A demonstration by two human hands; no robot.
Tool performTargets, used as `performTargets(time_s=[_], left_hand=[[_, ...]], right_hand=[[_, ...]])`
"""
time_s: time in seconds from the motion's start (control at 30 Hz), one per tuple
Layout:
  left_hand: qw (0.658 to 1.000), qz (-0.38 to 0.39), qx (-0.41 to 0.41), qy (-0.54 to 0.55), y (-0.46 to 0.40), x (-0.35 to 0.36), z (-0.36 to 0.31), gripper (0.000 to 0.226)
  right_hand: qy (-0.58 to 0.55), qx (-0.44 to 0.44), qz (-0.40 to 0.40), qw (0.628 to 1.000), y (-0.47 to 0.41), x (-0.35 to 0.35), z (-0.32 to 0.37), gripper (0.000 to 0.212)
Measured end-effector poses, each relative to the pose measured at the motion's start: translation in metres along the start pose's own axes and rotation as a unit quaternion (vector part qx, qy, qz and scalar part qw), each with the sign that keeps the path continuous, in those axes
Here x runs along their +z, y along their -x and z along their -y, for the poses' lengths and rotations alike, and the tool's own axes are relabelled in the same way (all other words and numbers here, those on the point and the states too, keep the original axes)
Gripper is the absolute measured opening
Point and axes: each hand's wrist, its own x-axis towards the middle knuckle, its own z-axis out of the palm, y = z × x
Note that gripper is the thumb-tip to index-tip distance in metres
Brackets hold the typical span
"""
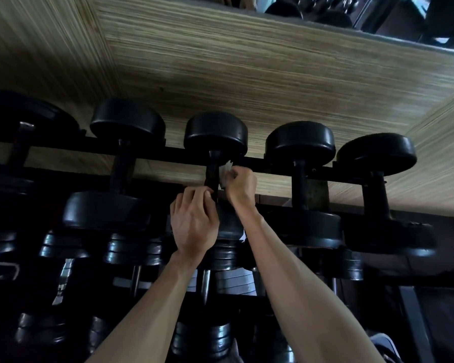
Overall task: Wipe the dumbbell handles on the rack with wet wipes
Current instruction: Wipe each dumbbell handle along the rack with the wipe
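Striped wood-grain wall panelling [247,74] runs behind a black steel rack [273,165], with a strip of mirror [351,14] above it at the upper right. Five black round-headed dumbbells sit in the top row, counted left to right, their handles pointing toward me across the rack rails. The first one [19,121] is half cut off at the left edge, the second [127,121] sits next to it. The third, the middle dumbbell [215,132], is the one being handled: matte black heads, a short dark handle [212,171] between them. The left hand [192,221] curls its fingers round the near end of that handle. Just right of it, the right hand [240,187] pinches a small crumpled white wet wipe [225,172] pressed against the handle's right side. Further right stand the fourth [300,142] and fifth [376,153] dumbbells, untouched. Below, lower rows of darker, shinier weights [126,250] are too dim to count.
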Motion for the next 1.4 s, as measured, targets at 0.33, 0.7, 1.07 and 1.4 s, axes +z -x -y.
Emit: performTargets(time_s=[0.33, 0.7, 1.07, 1.4], left_hand=[[1.000, 0.005, -0.005, -0.010, 0.000, -0.001, -0.001, 0.029], [1.000, 0.018, -0.005, -0.016, -0.002, -0.003, -0.001, 0.034], [0.999, 0.028, -0.018, -0.009, -0.002, -0.005, -0.003, 0.031], [1.000, 0.024, -0.008, -0.007, -0.003, -0.006, -0.003, 0.030]], right_hand=[[0.002, -0.063, 0.064, 0.996, -0.002, -0.009, -0.004, 0.052], [-0.086, 0.034, 0.012, 0.996, -0.037, 0.011, -0.012, 0.050], [-0.063, 0.003, -0.013, 0.998, -0.035, 0.012, 0.000, 0.047], [-0.089, -0.016, 0.005, 0.996, -0.034, 0.007, -0.005, 0.040]])
